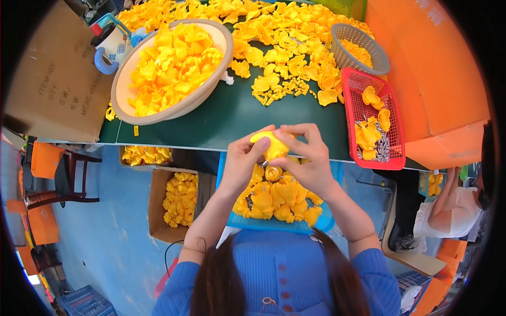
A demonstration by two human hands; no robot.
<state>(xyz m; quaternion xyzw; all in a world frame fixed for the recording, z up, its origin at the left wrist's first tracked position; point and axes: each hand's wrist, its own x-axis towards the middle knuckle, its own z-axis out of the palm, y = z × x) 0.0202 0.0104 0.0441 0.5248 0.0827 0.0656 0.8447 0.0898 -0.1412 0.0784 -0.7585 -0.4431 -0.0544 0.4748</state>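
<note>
Dark hair [219, 279] falls over a ribbed blue knit top [263, 258] at six o'clock. Bare forearms [205, 224] angle inward; left hand [244, 158] and right hand [312, 158] meet near centre, thumbs and fingers pinched on a smooth, rounded yellow piece [275, 147] above a blue basket [329, 220] of glossy, cupped blooms [282, 197]. Thin, curled petals [174, 68] heap a round basin [225, 58] at eleven; a red mesh basket [386, 164] sits at two

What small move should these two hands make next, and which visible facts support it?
Probably a light press by the right hand on the rounded, glossy yellow flower piece while the left hand steadies it. The left thumb lies against its left side and the right fingers curl around its right, so it seems supported enough for gentle pressure.
</note>
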